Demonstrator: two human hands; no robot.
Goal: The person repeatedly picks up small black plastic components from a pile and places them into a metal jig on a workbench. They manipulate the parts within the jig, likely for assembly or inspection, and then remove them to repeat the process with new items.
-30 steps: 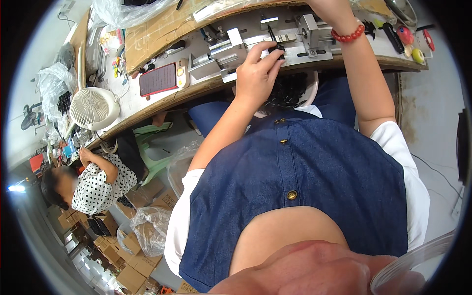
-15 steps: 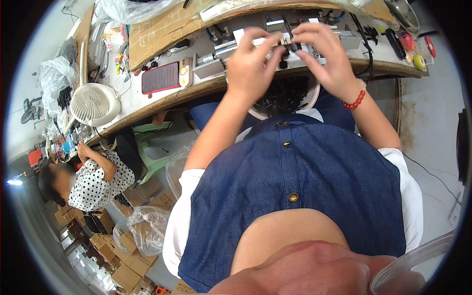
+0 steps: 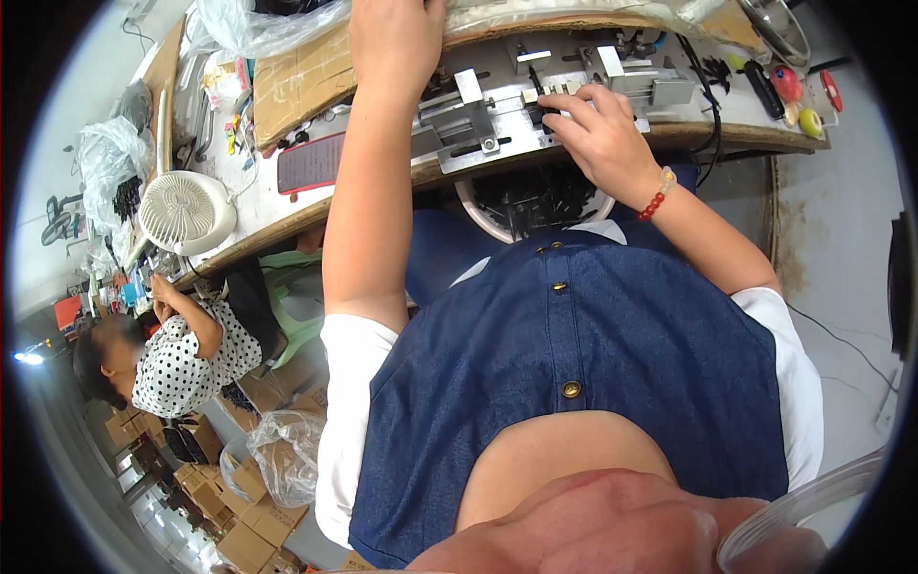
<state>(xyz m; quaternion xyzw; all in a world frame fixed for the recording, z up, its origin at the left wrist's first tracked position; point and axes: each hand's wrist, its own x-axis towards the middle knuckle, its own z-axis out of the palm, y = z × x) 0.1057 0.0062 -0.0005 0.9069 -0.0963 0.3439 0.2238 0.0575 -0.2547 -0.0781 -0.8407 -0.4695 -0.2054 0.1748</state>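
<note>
A metal clamping fixture (image 3: 486, 142) with silver blocks and rods lies along the bench's near edge. My right hand (image 3: 604, 139), a red bead bracelet on its wrist, is over the fixture's middle. Its fingers are bent and closed at a thin black part (image 3: 536, 84) there; what is between the fingertips is hidden. Farther off to the left, my left hand (image 3: 397, 43) reaches to the picture's upper edge, beside a clear plastic bag (image 3: 273, 24) with dark things in it. Its fingers are cut off from view. Below the fixture, a pale tub (image 3: 473, 212) holds many black pieces (image 3: 535, 199).
On the bench lie a red-edged phone (image 3: 311, 163), a white fan (image 3: 187, 212) and a cardboard sheet (image 3: 306, 86). Black cables (image 3: 715, 105) run down at right, near a black-handled tool (image 3: 766, 88). A person in a dotted top (image 3: 191, 359) sits at left, near cardboard boxes (image 3: 253, 536).
My left hand has left the fixture and moved up and left, its forearm now stretched over the bench. My right hand has shifted slightly down and left, staying at the fixture.
</note>
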